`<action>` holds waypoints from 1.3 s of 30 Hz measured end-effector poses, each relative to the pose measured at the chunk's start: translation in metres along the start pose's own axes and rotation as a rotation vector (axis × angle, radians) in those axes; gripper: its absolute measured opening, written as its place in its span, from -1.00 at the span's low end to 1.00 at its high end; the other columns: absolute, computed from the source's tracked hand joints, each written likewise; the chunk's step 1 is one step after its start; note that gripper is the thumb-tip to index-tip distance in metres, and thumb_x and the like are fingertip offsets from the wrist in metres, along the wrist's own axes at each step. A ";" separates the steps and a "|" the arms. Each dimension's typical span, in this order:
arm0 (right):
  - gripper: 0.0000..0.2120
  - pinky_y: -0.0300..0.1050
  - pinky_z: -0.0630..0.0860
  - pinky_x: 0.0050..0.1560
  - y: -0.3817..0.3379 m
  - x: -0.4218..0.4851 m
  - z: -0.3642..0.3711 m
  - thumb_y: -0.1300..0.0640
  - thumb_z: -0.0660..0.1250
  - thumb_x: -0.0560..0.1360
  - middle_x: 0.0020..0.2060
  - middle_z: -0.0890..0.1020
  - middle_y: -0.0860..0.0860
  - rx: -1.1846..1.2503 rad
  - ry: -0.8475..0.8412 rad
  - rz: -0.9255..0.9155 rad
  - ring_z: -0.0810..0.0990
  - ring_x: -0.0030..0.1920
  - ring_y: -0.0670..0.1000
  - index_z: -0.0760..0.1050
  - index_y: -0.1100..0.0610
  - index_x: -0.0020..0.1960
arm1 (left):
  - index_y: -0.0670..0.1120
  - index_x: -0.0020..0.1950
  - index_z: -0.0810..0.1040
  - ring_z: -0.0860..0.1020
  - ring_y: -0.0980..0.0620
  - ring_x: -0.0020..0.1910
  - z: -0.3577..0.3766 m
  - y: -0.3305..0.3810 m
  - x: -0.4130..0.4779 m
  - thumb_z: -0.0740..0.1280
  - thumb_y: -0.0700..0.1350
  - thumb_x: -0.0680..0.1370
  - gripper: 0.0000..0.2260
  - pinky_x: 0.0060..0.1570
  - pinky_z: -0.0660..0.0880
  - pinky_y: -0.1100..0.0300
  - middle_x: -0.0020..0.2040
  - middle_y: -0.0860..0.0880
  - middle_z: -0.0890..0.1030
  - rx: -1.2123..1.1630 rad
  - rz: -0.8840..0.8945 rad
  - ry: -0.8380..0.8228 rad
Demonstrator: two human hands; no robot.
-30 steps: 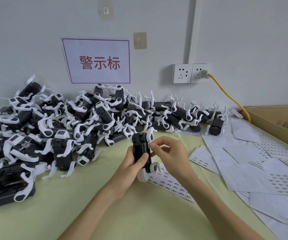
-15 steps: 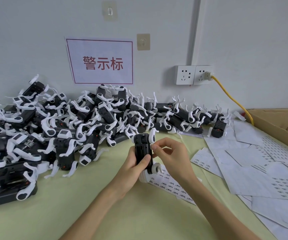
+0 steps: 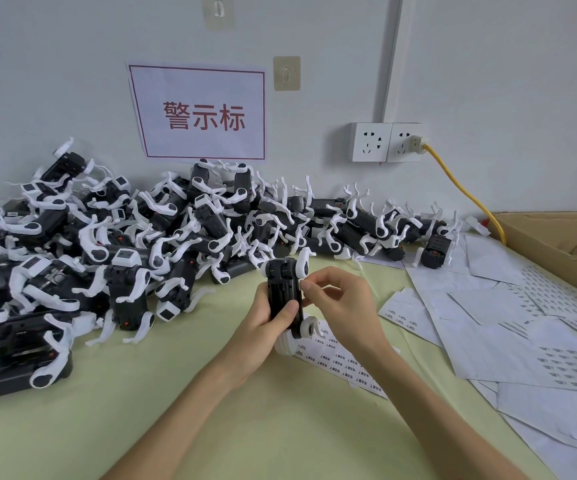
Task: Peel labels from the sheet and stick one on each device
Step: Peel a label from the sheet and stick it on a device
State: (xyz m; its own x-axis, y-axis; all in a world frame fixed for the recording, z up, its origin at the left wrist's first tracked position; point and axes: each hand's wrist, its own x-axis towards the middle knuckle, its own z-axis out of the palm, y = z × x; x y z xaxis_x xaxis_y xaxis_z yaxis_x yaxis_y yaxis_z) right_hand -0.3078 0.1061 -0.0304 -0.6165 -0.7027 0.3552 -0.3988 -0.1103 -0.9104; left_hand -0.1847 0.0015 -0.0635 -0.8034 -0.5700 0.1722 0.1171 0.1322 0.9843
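A pale wall (image 3: 487, 81) carries a red-lettered sign (image 3: 198, 112), twin sockets (image 3: 387, 142) and a yellow cable (image 3: 463, 192) above a yellow-green table (image 3: 210, 427).

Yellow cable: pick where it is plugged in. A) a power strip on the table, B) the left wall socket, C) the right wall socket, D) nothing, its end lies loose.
C: the yellow cable ends in a plug seated in the right wall socket, while the left wall socket beside it holds nothing.

Device pile (image 3: 124, 258) left, label sheets (image 3: 508, 327) right, on table (image 3: 141, 410).
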 end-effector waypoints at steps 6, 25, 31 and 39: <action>-0.90 0.14 0.64 -0.04 0.002 0.001 0.000 0.17 0.44 0.57 -0.24 0.73 -0.02 0.004 -0.001 0.001 0.73 -0.20 -0.03 0.64 0.12 -0.13 | 0.07 0.36 0.35 0.58 0.29 0.25 0.000 0.001 -0.001 0.22 -0.12 0.71 -0.76 0.13 0.50 0.38 0.18 0.28 0.66 0.018 0.000 -0.003; -0.88 -0.16 0.51 -0.15 0.007 0.006 -0.001 0.20 0.35 0.62 -0.31 0.55 0.02 0.430 -0.228 0.156 0.50 -0.28 -0.02 0.53 0.18 -0.09 | 0.06 0.28 0.67 0.65 0.05 0.10 0.002 0.021 -0.007 0.41 0.11 0.48 -0.61 -0.05 0.57 0.23 0.19 -0.06 0.67 -0.468 -0.169 -0.158; -0.80 -0.13 0.38 -0.24 0.008 0.005 -0.001 0.14 0.37 0.61 -0.32 0.50 0.11 0.423 -0.275 0.114 0.43 -0.32 0.04 0.45 0.21 -0.12 | 0.09 0.42 0.57 0.61 0.08 0.26 0.000 0.022 -0.009 0.34 0.06 0.59 -0.62 0.09 0.57 0.24 0.30 -0.01 0.65 -0.480 -0.191 -0.228; -0.82 -0.16 0.37 -0.28 0.007 0.005 -0.004 0.12 0.35 0.52 -0.32 0.50 0.10 0.484 -0.332 0.101 0.44 -0.34 0.01 0.40 0.17 -0.16 | 0.07 0.40 0.58 0.59 0.03 0.21 -0.003 0.022 -0.008 0.38 0.14 0.55 -0.58 0.16 0.50 0.13 0.24 -0.03 0.64 -0.419 -0.181 -0.226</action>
State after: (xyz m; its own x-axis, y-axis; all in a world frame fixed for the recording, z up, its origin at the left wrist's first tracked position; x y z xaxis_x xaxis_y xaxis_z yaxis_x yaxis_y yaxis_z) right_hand -0.3166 0.1045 -0.0344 -0.3586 -0.9000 0.2477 0.0536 -0.2847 -0.9571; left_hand -0.1737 0.0067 -0.0431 -0.9334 -0.3575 0.0305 0.1514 -0.3153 0.9368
